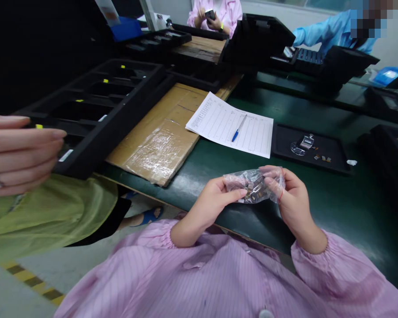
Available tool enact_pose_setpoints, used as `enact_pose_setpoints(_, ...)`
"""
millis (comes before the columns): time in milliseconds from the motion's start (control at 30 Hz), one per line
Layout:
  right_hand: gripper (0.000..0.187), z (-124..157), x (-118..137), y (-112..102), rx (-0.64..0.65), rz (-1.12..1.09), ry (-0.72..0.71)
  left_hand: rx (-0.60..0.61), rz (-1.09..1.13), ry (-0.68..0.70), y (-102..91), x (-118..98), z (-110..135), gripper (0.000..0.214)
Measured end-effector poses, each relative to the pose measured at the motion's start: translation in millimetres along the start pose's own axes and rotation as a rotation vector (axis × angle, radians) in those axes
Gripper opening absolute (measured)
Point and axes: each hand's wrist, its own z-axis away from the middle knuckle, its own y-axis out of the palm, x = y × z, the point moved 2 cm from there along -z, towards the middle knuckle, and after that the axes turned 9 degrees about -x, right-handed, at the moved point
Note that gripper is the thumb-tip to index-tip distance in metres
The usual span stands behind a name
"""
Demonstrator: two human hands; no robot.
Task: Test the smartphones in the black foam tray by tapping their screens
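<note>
Clear plastic bag [257, 182]: being held up between both hands, close in front of the body, by the near edge of the green surface [321, 198]; cannot tell if its underside is touching.
Small parts [251, 193]: showing through the film; count and kind unclear.
Left hand [211, 198]: fingers clamping the bag's left end, thumb lying across the front; other fingertips hiding behind.
Right hand [294, 198]: fingers clamping the right end, next to a red line along the film.
Step in hand: probably handling or checking the bagged parts; opening or closing, cannot tell.
Next move: likely calling for a steady grip at both ends, so nothing is spilling if the bag is opening.
Black tray [333, 143]: lying beyond the right hand, carrying a silvery gadget [307, 141] and loose pieces [324, 158].
Paper sheet [215, 118]: lying left of the tray, blue pen [238, 129] resting on it.
Co-worker's hand [18, 152]: hovering at far left, well apart from the bag.
</note>
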Motion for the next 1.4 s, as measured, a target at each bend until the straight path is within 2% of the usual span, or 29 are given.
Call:
enact_pose_setpoints(233,0.010,2,1,-1,0.027,-0.026,0.022,-0.031,0.079,-0.094,1.5,0,0,0.029)
enact_pose_setpoints(367,0.014,0,-1,0,0.037,-0.093,0.090,0.014,0.161,-0.151,4.4,-1,-1,0.026)
enact_pose_setpoints(533,0.029,-3,1,4,0.025,-0.181,0.185,0.015,0.251,-0.237,2.1,0,-4,0.024)
enact_pose_setpoints(667,0.028,-4,4,6,0.030,-0.249,0.214,0.019,0.330,-0.309,-2.2,1,-6,0.024)
enact_pose_setpoints(767,0.028,-5,4,6,0.026,-0.314,0.242,0.022,0.355,-0.322,-4.0,3,-5,0.023)
enact_pose_setpoints(933,0.032,-3,1,7,0.017,-0.298,0.288,0.030,0.373,-0.355,0.7,12,-2,0.023)
enact_pose_setpoints(1033,0.029,0,5,7,-0.052,-0.263,0.202,0.062,0.428,-0.395,8.1,21,1,0.023)
enact_pose_setpoints(1167,0.018,5,18,6,-0.117,-0.083,-0.050,0.135,0.495,-0.380,20.0,30,1,0.027)
enact_pose_setpoints(1233,0.014,6,23,6,-0.137,-0.047,-0.122,0.149,0.522,-0.358,24.2,32,-1,0.031)
enact_pose_setpoints(1300,0.012,5,25,5,-0.142,-0.085,-0.124,0.158,0.538,-0.338,26.3,32,-4,0.034)
enact_pose_setpoints(1400,0.016,1,26,6,-0.122,-0.219,-0.035,0.185,0.552,-0.309,25.9,29,-7,0.034)
